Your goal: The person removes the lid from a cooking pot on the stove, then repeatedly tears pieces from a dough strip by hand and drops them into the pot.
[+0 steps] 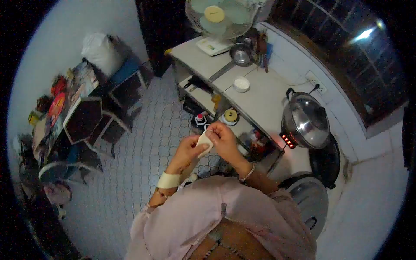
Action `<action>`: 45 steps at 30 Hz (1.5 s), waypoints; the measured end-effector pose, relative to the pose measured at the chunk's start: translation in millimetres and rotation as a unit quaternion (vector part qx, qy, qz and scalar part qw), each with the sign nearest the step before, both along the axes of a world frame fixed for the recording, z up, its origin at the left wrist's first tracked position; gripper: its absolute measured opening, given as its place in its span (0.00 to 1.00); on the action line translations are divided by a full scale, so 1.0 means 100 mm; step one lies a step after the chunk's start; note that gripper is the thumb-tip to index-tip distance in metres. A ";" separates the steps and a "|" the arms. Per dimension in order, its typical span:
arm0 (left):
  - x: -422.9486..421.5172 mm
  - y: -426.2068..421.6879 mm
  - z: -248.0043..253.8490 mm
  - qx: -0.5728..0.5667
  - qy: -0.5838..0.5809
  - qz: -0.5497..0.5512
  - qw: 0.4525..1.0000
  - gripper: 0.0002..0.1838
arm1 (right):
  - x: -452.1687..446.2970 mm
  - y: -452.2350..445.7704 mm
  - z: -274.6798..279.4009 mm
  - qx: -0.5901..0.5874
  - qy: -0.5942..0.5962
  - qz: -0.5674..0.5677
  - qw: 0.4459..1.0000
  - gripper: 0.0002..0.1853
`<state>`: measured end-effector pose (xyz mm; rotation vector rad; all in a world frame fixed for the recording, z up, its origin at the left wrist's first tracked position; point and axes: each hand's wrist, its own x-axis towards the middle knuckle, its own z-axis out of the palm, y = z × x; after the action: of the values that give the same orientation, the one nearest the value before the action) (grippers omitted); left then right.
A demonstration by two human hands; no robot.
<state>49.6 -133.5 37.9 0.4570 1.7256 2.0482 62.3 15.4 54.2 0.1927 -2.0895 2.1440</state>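
1. The left hand (186,152) has a closed grip, thumb pressed over the lower part of a pale strip (204,145).
2. The right hand (224,139) pinches the same strip near its upper end, so both grips are closed on it.
3. The strip is in the air in front of the person, over the tiled floor (149,134) and beside the desk (265,100).
4. A pale band (169,180) circles the left wrist; whether it joins the strip cannot be told.
5. If the strip is soft, uneven pulling could tear it; if either pinch slackened, it could slip towards the floor.
6. Should the band be attached, turning the wrist could twist or snag it.
7. The lidded pot (307,120) stands by lit red indicators (287,141); a careless reach there could risk a burn.
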 end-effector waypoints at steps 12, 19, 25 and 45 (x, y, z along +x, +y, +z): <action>0.04 -0.02 -0.06 -0.057 -0.015 0.017 0.998 0.08 | -0.03 0.15 -0.14 0.044 0.062 -0.071 0.995 0.06; 0.01 0.03 0.14 0.032 -0.053 0.053 0.997 0.10 | 0.01 0.13 -0.29 -0.067 -0.172 0.107 0.977 0.10; -0.01 0.03 0.06 0.005 -0.019 0.035 0.999 0.10 | 0.02 0.14 -0.53 -0.264 -0.245 0.181 0.915 0.10; -0.01 0.01 -0.02 -0.085 0.021 0.001 0.996 0.08 | 0.04 0.22 -0.20 -0.040 -0.099 0.046 0.993 0.08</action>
<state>49.1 -132.9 35.7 0.4476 1.9069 1.8853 66.6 37.2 34.2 0.0709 -2.1313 2.3855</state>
